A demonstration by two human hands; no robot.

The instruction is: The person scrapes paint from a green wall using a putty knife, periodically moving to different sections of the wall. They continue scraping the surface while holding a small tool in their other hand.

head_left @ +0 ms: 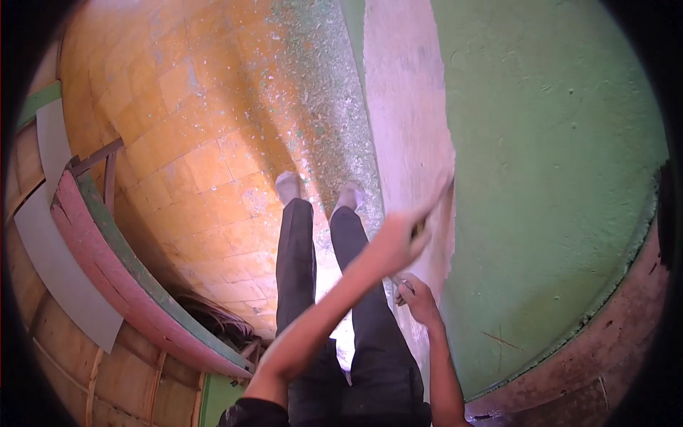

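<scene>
My left hand (395, 243) reaches across my body, closed around the handle of a scraper (435, 201). The scraper's blurred far end meets the wall near the edge between bare, pale surface (405, 92) and green paint (541, 142). Lower down, near my right thigh, my right hand (420, 301) is closed, fingers curled around a thin object (400, 285) whose kind I cannot make out. Both hands are close to the pale strip, which runs along the wall beside the floor.
Paint flakes (320, 92) litter the orange tiled floor (206, 171) along the wall. My bare feet (288, 186) stand among them. At left are a pink and green ledge (135, 281), a white panel (64, 263) and dark bristly material (220, 317).
</scene>
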